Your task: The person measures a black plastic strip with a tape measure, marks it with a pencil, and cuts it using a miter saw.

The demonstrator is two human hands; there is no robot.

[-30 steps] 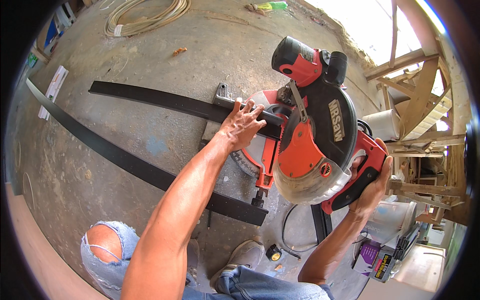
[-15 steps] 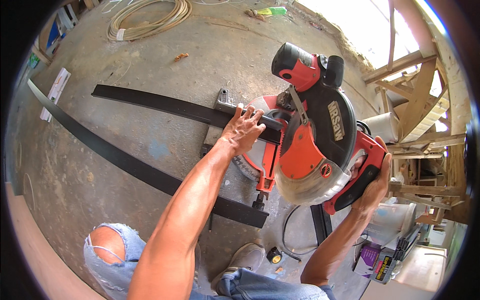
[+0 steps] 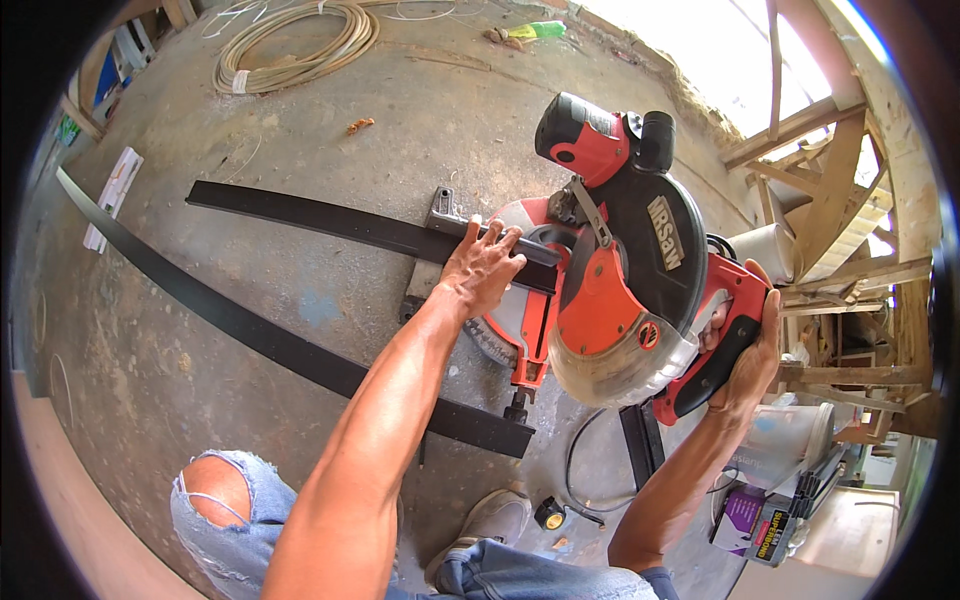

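A red and black mitre saw point(image 3: 655, 235) stands on the floor in front of me, its head raised and a clear blade guard point(image 3: 612, 372) at the lower front. My right hand point(image 3: 752, 360) is wrapped round the saw's handle point(image 3: 722, 372); some of its fingers are hidden behind the grip. A long black bar point(image 3: 310, 217) lies across the saw base against the fence. Over this bar my left hand point(image 3: 482, 268) is curled, fingers on its top edge, left of the guard. Nearer to me, a second, longer black bar point(image 3: 255, 312) runs under my left forearm.
A tape measure point(image 3: 549, 513) and a dark cable point(image 3: 570, 455) lie by my shoe. To the right are a whitish bucket point(image 3: 790, 435), a purple and black box point(image 3: 745, 520) and a wooden frame point(image 3: 840, 190). A coiled hose point(image 3: 285, 75) and a green bottle point(image 3: 540, 31) lie far off.
The view has shifted slightly. Both hands keep their holds on the bar and the saw handle, and the saw head stays raised.
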